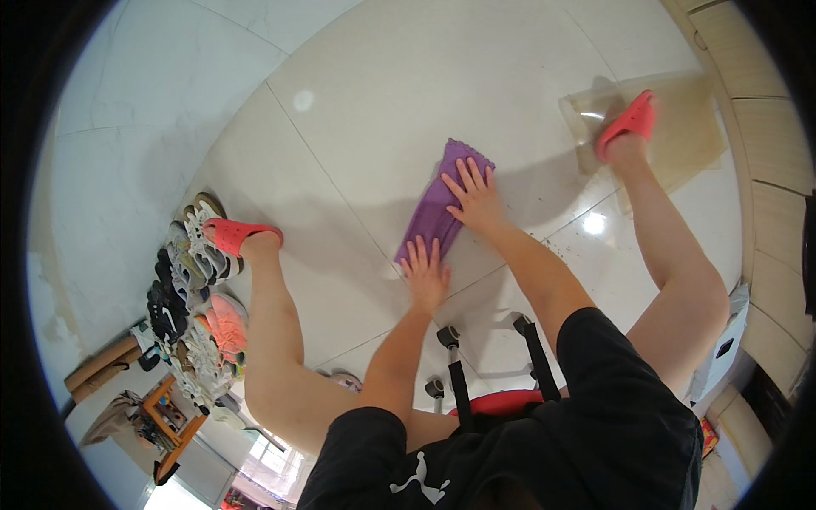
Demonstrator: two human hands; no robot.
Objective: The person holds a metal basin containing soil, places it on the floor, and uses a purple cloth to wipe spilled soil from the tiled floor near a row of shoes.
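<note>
A purple cloth [431, 210], folded into a long strip, lies flat and slantwise on the pale tiled floor [357, 102]. My left hand [425, 276] rests at its near end, fingers stretched over the edge of the fabric. Farther up and to the right, my right hand [478, 200] lies spread on the cloth's upper part, fingertips pointing toward its far end. Both hands are flat, with no grip on the fabric visible.
Wearing red slippers, my feet are planted wide apart. Many shoes [225, 323] line the left wall. A clear plastic mat [680, 127] lies under my right slipper [629, 123], by the wooden cabinets [765, 136]. Chair casters [448, 337] stand below my arms; small crumbs [552, 246] dot the floor nearby.
</note>
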